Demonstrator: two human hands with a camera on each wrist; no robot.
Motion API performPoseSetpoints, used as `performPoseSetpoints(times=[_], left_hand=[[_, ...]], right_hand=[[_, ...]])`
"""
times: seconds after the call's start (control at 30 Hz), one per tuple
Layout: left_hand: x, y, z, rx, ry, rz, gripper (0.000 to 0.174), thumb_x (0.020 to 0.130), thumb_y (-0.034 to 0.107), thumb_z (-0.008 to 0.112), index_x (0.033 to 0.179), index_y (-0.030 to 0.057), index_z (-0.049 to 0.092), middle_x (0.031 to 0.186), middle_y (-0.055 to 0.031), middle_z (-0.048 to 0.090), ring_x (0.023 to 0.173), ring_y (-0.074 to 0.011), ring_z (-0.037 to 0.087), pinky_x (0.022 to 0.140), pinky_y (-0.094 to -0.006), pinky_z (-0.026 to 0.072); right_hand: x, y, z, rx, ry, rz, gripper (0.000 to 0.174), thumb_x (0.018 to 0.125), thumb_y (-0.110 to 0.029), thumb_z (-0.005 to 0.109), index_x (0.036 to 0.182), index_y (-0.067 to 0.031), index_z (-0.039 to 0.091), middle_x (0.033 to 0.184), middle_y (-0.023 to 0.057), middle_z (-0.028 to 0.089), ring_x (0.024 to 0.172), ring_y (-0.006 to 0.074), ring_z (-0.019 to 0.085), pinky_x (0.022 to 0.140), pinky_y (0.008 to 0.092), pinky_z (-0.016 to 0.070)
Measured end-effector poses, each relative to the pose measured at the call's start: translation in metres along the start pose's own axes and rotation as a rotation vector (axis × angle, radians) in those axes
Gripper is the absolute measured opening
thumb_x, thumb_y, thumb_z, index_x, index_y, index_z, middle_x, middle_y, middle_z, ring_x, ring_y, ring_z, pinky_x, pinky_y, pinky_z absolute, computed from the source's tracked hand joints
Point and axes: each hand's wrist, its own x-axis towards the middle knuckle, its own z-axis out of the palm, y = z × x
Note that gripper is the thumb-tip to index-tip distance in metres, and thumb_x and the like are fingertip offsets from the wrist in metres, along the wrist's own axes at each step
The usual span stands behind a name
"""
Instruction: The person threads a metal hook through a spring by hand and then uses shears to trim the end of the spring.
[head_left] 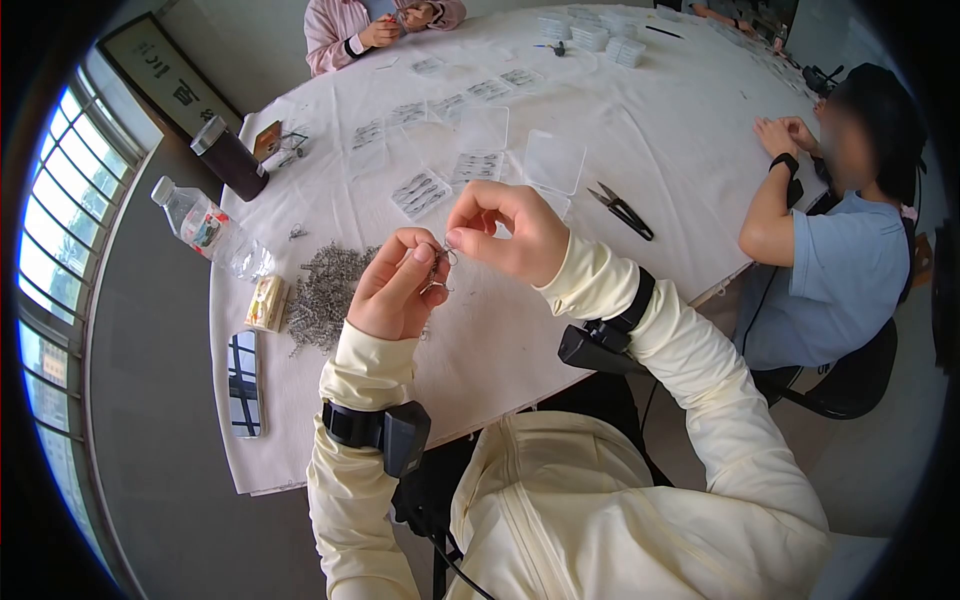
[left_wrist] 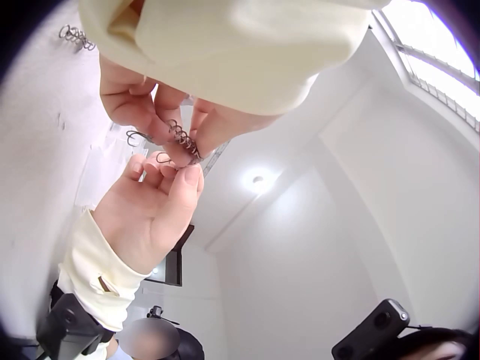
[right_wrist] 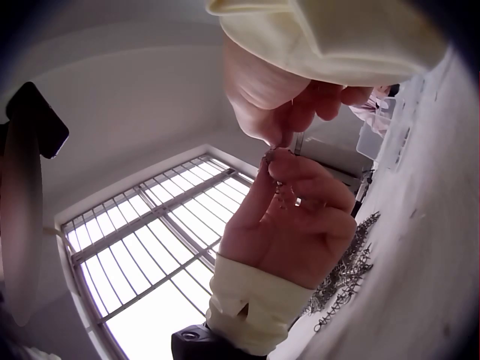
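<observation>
In the head view my left hand (head_left: 393, 290) pinches a small coiled wire spring (left_wrist: 182, 137) between thumb and fingers. Thin curved wire hooks (left_wrist: 137, 138) stick out beside the coil in the left wrist view. My right hand (head_left: 522, 232) meets it from the other side, thumb and forefinger pinching the spring's end at the left fingertips. The right wrist view shows both sets of fingertips together, the coil partly hidden by them. Just left of my left hand, on the white cloth, lies a tangled pile of wire springs (head_left: 325, 295).
Clear plastic boxes (head_left: 420, 193) with small metal pieces lie beyond my hands. Black-handled snips (head_left: 625, 212) are to the right. A phone (head_left: 244, 385), a tissue pack (head_left: 267, 303), a plastic bottle (head_left: 215, 230) and a dark flask (head_left: 230, 160) line the left edge. Other people sit around the table.
</observation>
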Motion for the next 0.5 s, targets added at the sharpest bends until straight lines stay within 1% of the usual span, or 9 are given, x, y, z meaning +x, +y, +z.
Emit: performPoseSetpoints(times=[0.07,0.13,0.17,0.23,0.43,0.5], left_hand=[[0.000,0.000,0.000,0.007,-0.003,0.002,0.008,0.099,0.017,0.050,0.104,0.0119,0.053,0.090,0.0019,0.054,0.085,-0.0070,0.051,0.071,-0.0235,0.0418],[0.001,-0.001,-0.001,0.012,-0.003,0.006,0.008,0.099,0.017,0.050,0.104,0.0119,0.053,0.090,0.0020,0.053,0.086,-0.0074,0.051,0.071,-0.0236,0.0417],[0.001,-0.001,0.000,0.012,-0.002,0.006,0.008,0.099,0.017,0.050,0.104,0.0119,0.053,0.090,0.0020,0.053,0.086,-0.0074,0.051,0.071,-0.0236,0.0417],[0.000,0.000,0.000,0.021,-0.007,0.003,0.008,0.099,0.017,0.050,0.104,0.0120,0.053,0.090,0.0020,0.053,0.086,-0.0078,0.052,0.072,-0.0238,0.0418],[0.001,-0.001,-0.003,0.034,-0.014,-0.010,0.008,0.099,0.017,0.050,0.105,0.0122,0.053,0.091,0.0017,0.053,0.087,-0.0080,0.052,0.072,-0.0241,0.0418],[0.001,-0.001,-0.003,0.036,-0.017,-0.012,0.008,0.099,0.018,0.050,0.105,0.0120,0.053,0.091,0.0016,0.053,0.087,-0.0080,0.052,0.072,-0.0241,0.0418]], right_hand=[[0.000,0.004,0.001,0.027,-0.005,0.030,0.011,0.085,-0.015,0.062,0.083,-0.0041,0.060,0.078,-0.0017,0.058,0.072,0.0072,0.050,0.067,0.0244,0.0403],[0.001,0.011,0.005,0.156,0.031,0.062,0.011,0.084,-0.017,0.063,0.083,-0.0063,0.063,0.074,-0.0037,0.060,0.068,0.0054,0.052,0.062,0.0228,0.0400],[0.001,0.012,0.005,0.156,0.031,0.062,0.011,0.084,-0.017,0.063,0.083,-0.0063,0.063,0.074,-0.0037,0.060,0.068,0.0054,0.052,0.062,0.0228,0.0400],[0.001,0.013,0.006,0.273,0.008,0.119,0.013,0.085,-0.017,0.063,0.083,-0.0050,0.062,0.073,-0.0037,0.058,0.068,0.0043,0.050,0.061,0.0218,0.0397],[0.002,0.019,0.005,0.301,0.011,0.149,0.013,0.086,-0.016,0.062,0.083,-0.0032,0.061,0.073,-0.0045,0.054,0.069,0.0043,0.047,0.064,0.0215,0.0399],[0.002,0.019,0.005,0.309,-0.001,0.158,0.013,0.086,-0.016,0.062,0.084,-0.0030,0.061,0.074,-0.0041,0.055,0.070,0.0044,0.047,0.065,0.0216,0.0401]])
